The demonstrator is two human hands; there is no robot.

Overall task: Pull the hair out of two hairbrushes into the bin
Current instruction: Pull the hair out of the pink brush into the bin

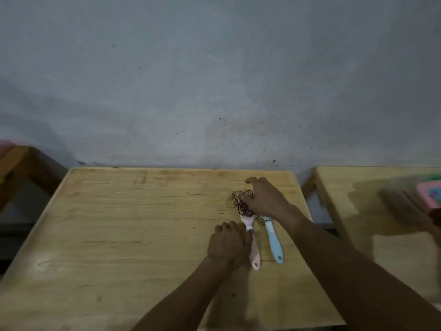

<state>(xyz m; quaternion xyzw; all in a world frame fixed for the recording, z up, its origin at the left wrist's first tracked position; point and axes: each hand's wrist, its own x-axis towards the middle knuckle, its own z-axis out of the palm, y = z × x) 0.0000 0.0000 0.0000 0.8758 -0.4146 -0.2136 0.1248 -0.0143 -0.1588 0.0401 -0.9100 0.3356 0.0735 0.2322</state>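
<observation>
Two hairbrushes lie side by side on the wooden table [119, 235], right of centre. The pink hairbrush [254, 255] has its handle toward me; my left hand [228, 244] presses down on that handle. The blue hairbrush [274, 242] lies just to its right, its head hidden under my right hand [265, 197]. A tangle of dark hair [239, 201] sticks up from the pink brush's head, and my right hand's fingers pinch it. No bin is in view.
A grey wall rises right behind the table. A second wooden table [358, 187] stands to the right with a pink object [428, 194] on it. Part of a wooden frame [23, 163] shows at the left.
</observation>
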